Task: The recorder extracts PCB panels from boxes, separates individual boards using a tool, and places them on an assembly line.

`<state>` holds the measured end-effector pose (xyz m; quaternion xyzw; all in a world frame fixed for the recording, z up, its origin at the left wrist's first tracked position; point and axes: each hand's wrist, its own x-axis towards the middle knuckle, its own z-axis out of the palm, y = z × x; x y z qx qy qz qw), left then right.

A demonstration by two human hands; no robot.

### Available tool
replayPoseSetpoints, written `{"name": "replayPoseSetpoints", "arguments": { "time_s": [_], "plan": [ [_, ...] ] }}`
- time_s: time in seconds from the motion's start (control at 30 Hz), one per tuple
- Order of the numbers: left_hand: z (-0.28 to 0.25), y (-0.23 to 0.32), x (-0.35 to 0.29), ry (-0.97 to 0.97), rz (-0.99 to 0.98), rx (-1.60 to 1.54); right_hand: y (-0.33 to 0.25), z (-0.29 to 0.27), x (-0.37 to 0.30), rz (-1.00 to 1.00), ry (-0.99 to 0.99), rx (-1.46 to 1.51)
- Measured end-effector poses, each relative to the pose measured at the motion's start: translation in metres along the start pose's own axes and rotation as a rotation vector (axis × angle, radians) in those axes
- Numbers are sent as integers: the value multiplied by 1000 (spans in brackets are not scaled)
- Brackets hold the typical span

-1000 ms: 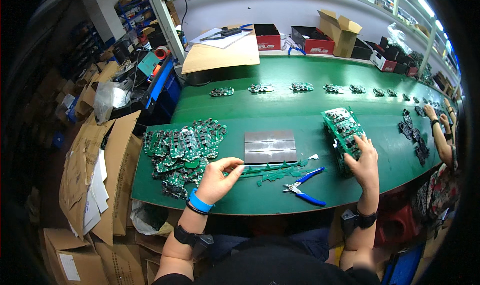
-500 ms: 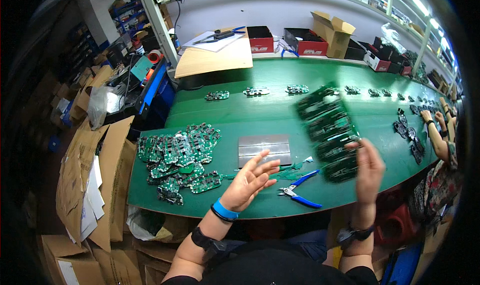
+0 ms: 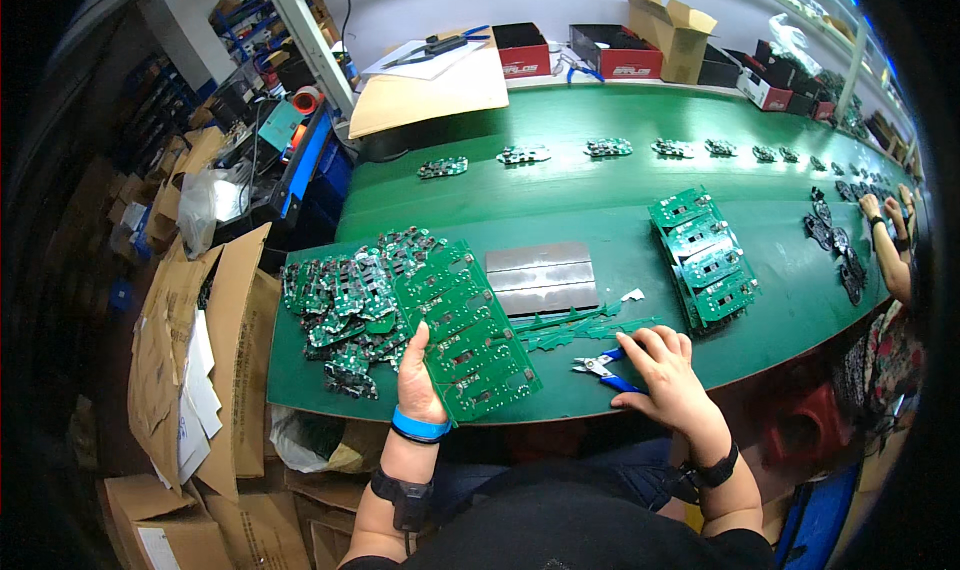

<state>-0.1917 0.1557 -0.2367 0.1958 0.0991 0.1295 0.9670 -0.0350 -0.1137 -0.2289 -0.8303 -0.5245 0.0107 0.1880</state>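
My left hand (image 3: 420, 382) grips the lower left edge of a green circuit board panel (image 3: 468, 335), tilted above the table with its solder side up. My right hand (image 3: 665, 380) is at a pair of blue-handled cutting pliers (image 3: 600, 368). Its thumb and forefinger are apart on either side of the handles, and the palm hides the handle ends. A heap of separate circuit boards (image 3: 345, 300) lies left of the held panel, partly behind it. To the right, more uncut panels (image 3: 705, 260) lie stacked.
Beyond the panel rests a grey metal plate (image 3: 540, 278), with green board scraps (image 3: 580, 328) in front of it. Single boards (image 3: 525, 156) stand in a row across the far green strip. Cardboard (image 3: 225, 360) leans at the left; a co-worker's arm (image 3: 885, 245) reaches in at right.
The panel, earlier blurred in my right hand, is now in my left hand, which was open and empty. My right hand has come down leftward to the pliers. The stack of panels now shows fully.
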Motion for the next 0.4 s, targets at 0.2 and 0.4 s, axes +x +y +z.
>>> {"name": "replayPoseSetpoints", "arguments": {
  "time_s": [0.2,0.4],
  "plan": [
    [-7,-4,-7,-106,-120,-117,2,9,4,93,301,463],
    [-5,-19,-8,-21,-145,193,-14,6,36,123,192,804]
  ]
}}
